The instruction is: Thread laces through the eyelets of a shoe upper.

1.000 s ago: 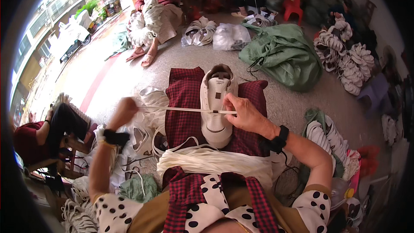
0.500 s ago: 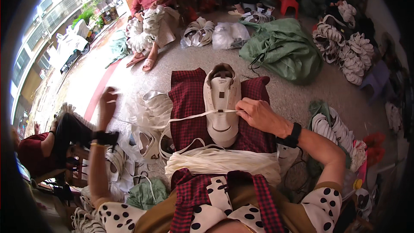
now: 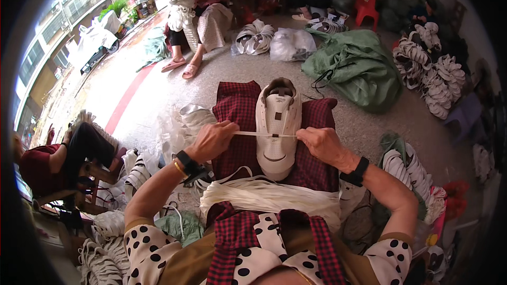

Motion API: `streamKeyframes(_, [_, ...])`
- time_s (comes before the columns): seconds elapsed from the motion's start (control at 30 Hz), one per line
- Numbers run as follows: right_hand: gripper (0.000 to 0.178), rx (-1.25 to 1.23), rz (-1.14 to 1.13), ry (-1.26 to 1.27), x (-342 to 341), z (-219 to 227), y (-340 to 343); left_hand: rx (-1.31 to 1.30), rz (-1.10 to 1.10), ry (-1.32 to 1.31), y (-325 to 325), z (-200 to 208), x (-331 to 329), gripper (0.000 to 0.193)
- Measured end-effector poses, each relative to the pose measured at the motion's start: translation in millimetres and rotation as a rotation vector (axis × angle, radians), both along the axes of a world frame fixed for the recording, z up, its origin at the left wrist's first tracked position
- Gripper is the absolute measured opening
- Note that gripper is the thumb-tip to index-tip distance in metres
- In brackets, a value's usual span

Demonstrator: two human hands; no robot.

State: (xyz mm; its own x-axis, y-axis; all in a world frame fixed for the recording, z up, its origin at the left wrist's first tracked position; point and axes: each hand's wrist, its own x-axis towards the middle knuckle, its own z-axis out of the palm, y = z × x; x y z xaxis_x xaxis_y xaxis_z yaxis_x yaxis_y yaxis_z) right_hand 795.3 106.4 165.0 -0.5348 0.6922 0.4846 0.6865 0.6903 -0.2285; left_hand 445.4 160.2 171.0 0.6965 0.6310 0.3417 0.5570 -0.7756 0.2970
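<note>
A cream sneaker (image 3: pixel 274 158) lies between my knees on a red-and-black checked cloth (image 3: pixel 236 111), its toe toward me. One flat white shoelace (image 3: pixel 245 133) runs straight across the front of its tongue. My left hand (image 3: pixel 214 140) is closed on the lace, left of the shoe. At the shoe's right side, my right hand (image 3: pixel 323 145) pinches the lace close to the upper. The side eyelets hold no lace that I can make out. A thick bundle of white laces (image 3: pixel 269 200) rests across my lap, just below the toe.
White shoe uppers in plastic (image 3: pixel 195 116) lie on the floor at my left. More uppers (image 3: pixel 396 161) are piled at my right. A large green sack (image 3: pixel 354 68) sits ahead, with a red stool (image 3: pixel 366 8) behind it. Other people sit nearby, at the left and far side.
My left hand has come in from the far left, now gripping the lace near the shoe. My right hand stays at the shoe's right side. The view has shifted slightly.
</note>
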Motion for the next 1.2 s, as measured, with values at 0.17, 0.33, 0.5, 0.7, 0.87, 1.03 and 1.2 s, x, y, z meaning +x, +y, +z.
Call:
streamKeyframes(0.17, [0.007,0.06,0.001,-0.012,-4.7,4.5,5.0,0.09,0.031,0.1,-18.1,15.8,1.1,0.036])
streamKeyframes(0.33, [0.005,0.141,0.014,-0.049,-19.0,1.5,6.0,0.065,0.079,0.22,-16.1,2.3,-23.3,0.032])
streamKeyframes(0.5, [0.01,0.028,-0.036,0.0,25.6,-12.2,-17.7,0.092,0.064,-0.036,-3.3,-13.0,-39.9,0.011])
streamKeyframes(0.7, [0.02,-0.144,-0.111,-0.015,71.0,31.4,-49.4,0.365,0.373,0.048,-36.9,18.5,-134.8,0.02])
streamKeyframes(0.87, [0.021,-0.155,-0.297,-0.081,117.9,18.9,-32.7,0.436,0.679,0.08,-66.2,56.2,-214.8,0.009])
streamKeyframes(1.03, [0.021,-0.092,-0.301,-0.005,132.0,12.3,-20.6,0.513,0.908,0.141,-102.3,76.6,-264.8,0.005])
streamKeyframes(1.2, [0.021,-0.06,-0.279,0.056,126.2,13.8,-8.4,0.549,1.11,0.166,-133.9,83.6,-304.4,0.008])
